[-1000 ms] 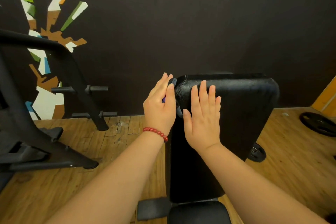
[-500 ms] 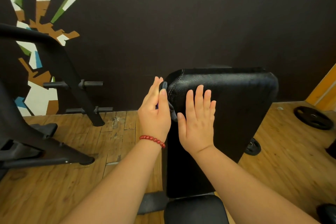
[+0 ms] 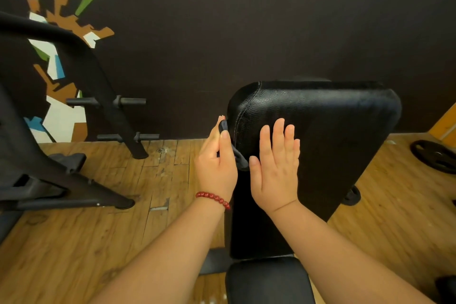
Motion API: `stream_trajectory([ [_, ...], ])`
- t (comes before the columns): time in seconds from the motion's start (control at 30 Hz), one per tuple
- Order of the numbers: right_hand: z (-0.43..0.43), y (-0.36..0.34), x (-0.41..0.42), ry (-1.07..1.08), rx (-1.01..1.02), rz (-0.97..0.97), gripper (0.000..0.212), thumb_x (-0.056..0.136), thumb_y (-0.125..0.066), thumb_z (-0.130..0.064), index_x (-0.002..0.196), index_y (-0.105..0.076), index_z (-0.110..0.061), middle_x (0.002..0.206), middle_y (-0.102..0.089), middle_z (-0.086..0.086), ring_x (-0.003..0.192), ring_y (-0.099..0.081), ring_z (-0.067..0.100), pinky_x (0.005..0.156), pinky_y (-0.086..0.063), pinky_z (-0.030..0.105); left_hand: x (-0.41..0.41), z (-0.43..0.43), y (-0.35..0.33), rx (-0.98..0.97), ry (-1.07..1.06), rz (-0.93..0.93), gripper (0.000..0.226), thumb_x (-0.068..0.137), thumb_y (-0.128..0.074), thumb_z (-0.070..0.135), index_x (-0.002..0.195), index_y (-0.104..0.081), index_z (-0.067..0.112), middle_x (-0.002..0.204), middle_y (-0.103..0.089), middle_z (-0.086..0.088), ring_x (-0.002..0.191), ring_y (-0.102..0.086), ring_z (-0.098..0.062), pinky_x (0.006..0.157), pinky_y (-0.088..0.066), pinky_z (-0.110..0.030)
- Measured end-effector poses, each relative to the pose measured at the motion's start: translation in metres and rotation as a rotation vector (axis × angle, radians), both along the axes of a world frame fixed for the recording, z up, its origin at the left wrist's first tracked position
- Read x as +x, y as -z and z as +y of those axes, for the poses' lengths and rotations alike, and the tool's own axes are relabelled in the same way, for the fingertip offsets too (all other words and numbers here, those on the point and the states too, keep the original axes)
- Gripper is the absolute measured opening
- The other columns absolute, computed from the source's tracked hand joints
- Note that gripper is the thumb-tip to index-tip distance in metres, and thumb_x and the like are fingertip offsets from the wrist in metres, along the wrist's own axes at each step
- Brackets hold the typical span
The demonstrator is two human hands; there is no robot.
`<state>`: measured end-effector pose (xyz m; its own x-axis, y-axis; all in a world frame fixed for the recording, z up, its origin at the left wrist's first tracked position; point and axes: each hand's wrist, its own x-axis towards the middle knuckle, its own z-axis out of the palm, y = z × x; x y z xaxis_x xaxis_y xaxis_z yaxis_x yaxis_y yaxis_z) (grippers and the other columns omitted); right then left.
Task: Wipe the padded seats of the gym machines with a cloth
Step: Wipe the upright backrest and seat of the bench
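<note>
A black padded backrest (image 3: 333,131) stands upright in front of me, with the black seat pad (image 3: 269,281) below it. My left hand (image 3: 217,165), with a red bead bracelet on the wrist, holds a small dark cloth (image 3: 238,157) between thumb and straight fingers and presses it against the backrest's left side edge. Most of the cloth is hidden behind that hand. My right hand (image 3: 277,168) lies flat on the front face of the backrest near its left edge, fingers straight and pointing up.
A black machine frame (image 3: 74,180) with weight pegs (image 3: 130,101) stands on the wooden floor at the left. A weight plate (image 3: 434,155) lies on the floor at the right. A dark wall with a coloured mural (image 3: 61,20) is behind.
Both hands have slid down from the backrest's top left corner, the left one dragging the cloth down the side edge. The right hand stays flat on the pad.
</note>
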<state>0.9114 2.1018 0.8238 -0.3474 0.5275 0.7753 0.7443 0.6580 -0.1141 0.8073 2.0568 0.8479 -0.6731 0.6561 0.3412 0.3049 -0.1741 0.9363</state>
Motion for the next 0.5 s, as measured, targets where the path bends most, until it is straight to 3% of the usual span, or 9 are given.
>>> stream_trajectory([
  [0.07, 0.0, 0.0, 0.001, 0.0, -0.007, 0.002, 0.056, 0.104, -0.009, -0.04, 0.152, 0.015, -0.024, 0.157, -0.004, 0.013, 0.146, 0.021, 0.016, 0.119, 0.013, 0.034, -0.002, -0.001, 0.004, -0.021, -0.002, -0.014, 0.042, 0.101, -0.038, 0.035, 0.119, -0.065, 0.008, 0.107, -0.067, -0.016, 0.092, -0.064, -0.014, 0.071, -0.049, -0.013],
  [0.13, 0.002, 0.001, 0.002, -0.001, -0.005, -0.008, 0.056, 0.104, -0.008, -0.04, 0.152, 0.016, -0.024, 0.158, 0.0, 0.012, 0.146, 0.022, 0.016, 0.119, 0.014, 0.034, -0.002, 0.0, -0.003, 0.007, -0.007, -0.015, 0.037, 0.101, -0.04, 0.034, 0.12, -0.066, 0.015, 0.111, -0.067, -0.015, 0.085, -0.063, -0.008, 0.069, -0.049, -0.011],
  [0.23, 0.002, 0.004, 0.002, -0.039, -0.005, -0.005, 0.056, 0.104, -0.008, -0.041, 0.152, 0.016, -0.026, 0.16, 0.023, -0.003, 0.146, 0.021, 0.017, 0.119, 0.015, 0.034, 0.003, -0.002, -0.024, 0.127, -0.036, 0.064, 0.027, 0.102, -0.041, 0.036, 0.12, -0.048, 0.053, 0.128, -0.056, 0.021, 0.113, -0.059, -0.004, 0.088, -0.055, -0.028],
  [0.3, 0.002, 0.004, 0.002, -0.057, -0.021, 0.009, 0.055, 0.104, -0.008, -0.041, 0.152, 0.016, -0.027, 0.158, 0.026, -0.007, 0.147, 0.021, 0.017, 0.118, 0.015, 0.034, 0.005, -0.002, -0.028, 0.126, -0.051, 0.108, 0.029, 0.101, -0.04, 0.037, 0.118, -0.038, 0.061, 0.129, -0.047, 0.028, 0.121, -0.055, -0.004, 0.091, -0.055, -0.035],
  [0.37, 0.0, 0.004, 0.002, -0.068, -0.036, 0.025, 0.055, 0.104, -0.008, -0.041, 0.152, 0.016, -0.028, 0.158, 0.027, -0.008, 0.147, 0.021, 0.016, 0.118, 0.015, 0.034, 0.004, -0.002, -0.017, 0.099, -0.038, 0.094, 0.029, 0.102, -0.038, 0.037, 0.124, -0.043, 0.055, 0.135, -0.052, 0.017, 0.118, -0.058, -0.01, 0.089, -0.056, -0.032],
  [0.43, -0.001, 0.002, 0.001, -0.07, -0.041, 0.029, 0.056, 0.103, -0.008, -0.041, 0.152, 0.016, -0.027, 0.158, 0.027, -0.008, 0.146, 0.021, 0.016, 0.118, 0.016, 0.034, 0.003, 0.0, 0.005, 0.032, -0.012, 0.036, 0.039, 0.101, -0.036, 0.039, 0.128, -0.061, 0.027, 0.126, -0.063, -0.007, 0.113, -0.061, -0.024, 0.084, -0.056, -0.031],
  [0.5, -0.002, 0.002, 0.002, -0.072, -0.044, 0.025, 0.056, 0.103, -0.008, -0.041, 0.152, 0.016, -0.027, 0.157, 0.027, -0.009, 0.146, 0.021, 0.016, 0.118, 0.015, 0.035, 0.004, -0.003, 0.023, -0.059, -0.032, -0.01, 0.05, 0.1, -0.036, 0.04, 0.117, -0.063, 0.002, 0.114, -0.065, -0.021, 0.109, -0.061, -0.034, 0.087, -0.054, -0.04],
])
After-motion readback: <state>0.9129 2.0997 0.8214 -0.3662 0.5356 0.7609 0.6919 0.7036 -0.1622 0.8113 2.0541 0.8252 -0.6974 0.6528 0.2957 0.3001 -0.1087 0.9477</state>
